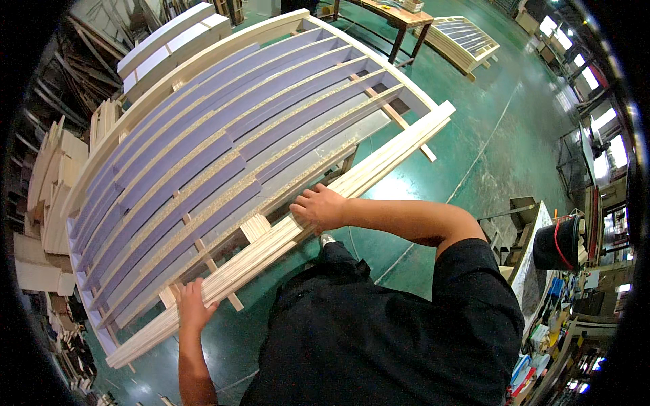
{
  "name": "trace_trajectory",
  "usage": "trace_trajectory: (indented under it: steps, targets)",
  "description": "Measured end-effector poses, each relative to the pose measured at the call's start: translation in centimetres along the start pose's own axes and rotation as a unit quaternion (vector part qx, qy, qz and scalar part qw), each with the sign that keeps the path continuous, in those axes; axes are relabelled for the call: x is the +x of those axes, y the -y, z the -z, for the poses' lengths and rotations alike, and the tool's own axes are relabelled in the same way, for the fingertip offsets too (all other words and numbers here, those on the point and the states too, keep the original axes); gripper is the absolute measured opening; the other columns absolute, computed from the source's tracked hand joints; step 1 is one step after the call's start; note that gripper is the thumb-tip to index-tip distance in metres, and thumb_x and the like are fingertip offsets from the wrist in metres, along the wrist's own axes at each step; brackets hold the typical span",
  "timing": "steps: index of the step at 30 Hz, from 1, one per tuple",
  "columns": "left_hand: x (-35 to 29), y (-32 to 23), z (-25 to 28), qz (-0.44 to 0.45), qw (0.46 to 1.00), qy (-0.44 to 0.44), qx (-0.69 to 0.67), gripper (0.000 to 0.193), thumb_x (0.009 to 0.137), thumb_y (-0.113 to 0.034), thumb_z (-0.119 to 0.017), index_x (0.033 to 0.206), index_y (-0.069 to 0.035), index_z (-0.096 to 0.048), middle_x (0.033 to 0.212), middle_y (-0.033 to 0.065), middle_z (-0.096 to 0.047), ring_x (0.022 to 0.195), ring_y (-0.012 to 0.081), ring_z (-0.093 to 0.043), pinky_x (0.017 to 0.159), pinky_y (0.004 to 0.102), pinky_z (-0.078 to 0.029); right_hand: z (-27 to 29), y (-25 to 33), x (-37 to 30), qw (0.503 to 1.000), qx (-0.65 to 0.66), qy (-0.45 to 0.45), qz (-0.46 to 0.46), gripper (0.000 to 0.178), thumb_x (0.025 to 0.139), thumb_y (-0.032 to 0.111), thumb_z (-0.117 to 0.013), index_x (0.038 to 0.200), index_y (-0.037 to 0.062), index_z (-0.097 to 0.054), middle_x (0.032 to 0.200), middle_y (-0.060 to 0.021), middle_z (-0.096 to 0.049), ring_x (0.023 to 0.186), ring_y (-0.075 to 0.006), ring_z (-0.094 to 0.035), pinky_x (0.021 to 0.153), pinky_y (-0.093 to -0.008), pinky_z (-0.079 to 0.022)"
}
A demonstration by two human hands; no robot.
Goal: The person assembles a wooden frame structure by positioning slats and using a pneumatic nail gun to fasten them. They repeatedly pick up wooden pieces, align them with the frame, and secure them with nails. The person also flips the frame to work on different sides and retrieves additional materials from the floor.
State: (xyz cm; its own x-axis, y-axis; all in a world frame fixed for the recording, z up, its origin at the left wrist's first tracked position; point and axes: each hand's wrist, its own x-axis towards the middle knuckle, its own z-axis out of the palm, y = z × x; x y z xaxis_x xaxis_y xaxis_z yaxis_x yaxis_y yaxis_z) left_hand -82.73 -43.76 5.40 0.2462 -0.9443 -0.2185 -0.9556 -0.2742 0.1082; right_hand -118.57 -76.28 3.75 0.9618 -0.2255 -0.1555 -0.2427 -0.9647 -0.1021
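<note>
A long bundle of pale wooden strips (257,260) lies along the near side of a large slatted wooden frame (223,111). My left hand (193,308) is closed over the bundle toward its left end, fingers on the far side and thumb on the near side. Farther right, my right hand (319,208) grips the same strips from above, its fingers curled over them. The frame has several long slats with speckled edges and purplish sides. A short wood block (255,229) sits against the bundle between my hands. My palms hide the strips beneath them.
Thin crosspieces (428,150) jut out past the bundle. Long white-wrapped beams (172,44) and stacked boards (64,179) stand on the left. Beyond are a wooden table (399,15) and another slatted stack (460,42). A black bucket (556,245) stands on a cluttered bench at right.
</note>
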Motion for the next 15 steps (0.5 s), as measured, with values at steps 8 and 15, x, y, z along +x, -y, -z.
trace_trajectory:
  steps: [8,15]
  targets:
    - [-0.6,0.3,-1.1,-0.042,0.999,-0.028,-0.017,0.072,0.069,-0.017,-0.087,0.131,-0.007,-0.053,0.116,0.0152,-0.058,0.114,0.0384,-0.054,0.099,0.0497,-0.042,-1.4,0.1,-0.6,0.999,0.002,-0.031,0.011,0.043,0.088,0.031,-0.066,0.123,0.0087,-0.055,0.11,-0.0112,-0.059,0.109,-0.0288,-0.058,0.078,-0.0475,-0.048]
    - [-0.7,-0.5,-1.2,-0.039,0.998,-0.053,0.021,0.066,0.068,-0.01,-0.086,0.126,-0.006,-0.054,0.114,0.0161,-0.057,0.113,0.0394,-0.054,0.097,0.0493,-0.041,-1.9,-0.3,-0.9,0.999,-0.002,-0.035,0.026,0.04,0.089,0.03,-0.065,0.122,0.0098,-0.056,0.113,-0.0105,-0.059,0.11,-0.0275,-0.057,0.078,-0.0463,-0.047]
